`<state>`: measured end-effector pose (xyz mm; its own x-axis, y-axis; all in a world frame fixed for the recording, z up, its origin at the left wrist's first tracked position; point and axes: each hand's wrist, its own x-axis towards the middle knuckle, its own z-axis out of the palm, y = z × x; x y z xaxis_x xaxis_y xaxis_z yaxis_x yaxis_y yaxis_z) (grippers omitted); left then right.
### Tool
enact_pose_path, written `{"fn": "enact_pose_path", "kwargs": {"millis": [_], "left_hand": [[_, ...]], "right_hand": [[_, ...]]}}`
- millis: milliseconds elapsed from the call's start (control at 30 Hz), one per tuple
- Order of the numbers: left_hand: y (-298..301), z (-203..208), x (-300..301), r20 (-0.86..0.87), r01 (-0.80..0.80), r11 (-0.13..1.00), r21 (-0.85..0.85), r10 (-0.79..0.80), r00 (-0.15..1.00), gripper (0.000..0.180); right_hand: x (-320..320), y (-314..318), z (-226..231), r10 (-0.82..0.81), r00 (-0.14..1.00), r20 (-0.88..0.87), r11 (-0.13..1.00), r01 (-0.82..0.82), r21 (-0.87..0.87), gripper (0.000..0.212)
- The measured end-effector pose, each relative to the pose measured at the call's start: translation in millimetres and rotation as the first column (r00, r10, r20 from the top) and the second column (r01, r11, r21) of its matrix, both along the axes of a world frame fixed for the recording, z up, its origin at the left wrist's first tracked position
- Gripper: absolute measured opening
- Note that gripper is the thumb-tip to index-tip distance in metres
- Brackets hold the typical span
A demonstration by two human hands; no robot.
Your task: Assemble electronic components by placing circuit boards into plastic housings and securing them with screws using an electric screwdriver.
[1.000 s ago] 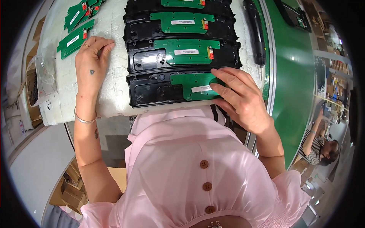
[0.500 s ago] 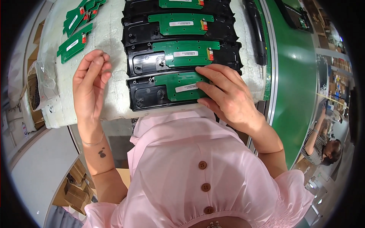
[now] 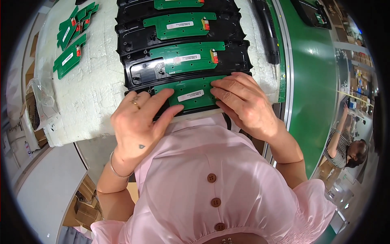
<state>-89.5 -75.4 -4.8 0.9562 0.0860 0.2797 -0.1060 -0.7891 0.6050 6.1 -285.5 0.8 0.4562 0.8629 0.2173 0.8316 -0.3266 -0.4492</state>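
Observation:
A green circuit board (image 3: 191,87) with a white label lies in the nearest black plastic housing (image 3: 161,110). At the board's left end, my left hand (image 3: 140,118) has its fingers curled, index finger and thumb on the board's edge. My right hand (image 3: 248,103) grips the right end, fingertips on the board's face and thumb at the near edge; it hides the connector end. Just beyond lies a second circuit board (image 3: 172,65) in its own housing (image 3: 136,73), with another board (image 3: 170,30) farther back in the same row.
Loose green boards (image 3: 70,32) lie in a pile at the far left, and a single board (image 3: 65,61) sits nearer on the white foam surface (image 3: 97,85). To the right are a black electric screwdriver (image 3: 270,44) and a green bench (image 3: 308,81). A co-worker (image 3: 347,152) sits at far right.
My left hand has come right and down from above the foam onto the board's left end, turning palm down. My right hand stays on the right end. The view has shifted slightly.

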Motion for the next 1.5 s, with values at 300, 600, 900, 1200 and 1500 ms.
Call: {"fn": "enact_pose_path", "kwargs": {"millis": [300, 600, 900, 1200, 1500], "left_hand": [[5.2, -7.5, 0.7, -0.098, 0.047, 0.998, -0.051, -0.052, 0.994, 0.025], [84.0, -22.0, -26.4, -0.211, -0.369, 0.547, -0.752, 0.330, 0.920, 0.003], [132.4, -46.7, -37.1, 0.012, -0.738, 0.583, -0.340, 0.787, 0.617, 0.009], [136.3, -45.0, -39.9, 0.029, -0.656, 0.593, -0.467, 0.752, 0.659, 0.007], [153.6, -46.1, -67.8, -0.084, 0.080, -0.343, -0.936, 0.439, 0.895, 0.019]], "right_hand": [[10.3, 6.7, 8.3, 0.053, 0.996, -0.072, 0.998, -0.055, -0.035, 0.028], [43.8, 112.0, 47.6, 0.319, 0.942, 0.101, 0.939, -0.329, 0.101, 0.026], [29.8, 361.6, -3.6, 0.438, 0.889, 0.132, 0.870, -0.456, 0.188, 0.008], [4.9, 414.6, -35.5, 0.282, 0.946, 0.163, 0.959, -0.283, -0.016, 0.011], [3.1, 363.7, 7.8, 0.383, 0.922, -0.064, 0.924, -0.383, 0.008, 0.009]]}}
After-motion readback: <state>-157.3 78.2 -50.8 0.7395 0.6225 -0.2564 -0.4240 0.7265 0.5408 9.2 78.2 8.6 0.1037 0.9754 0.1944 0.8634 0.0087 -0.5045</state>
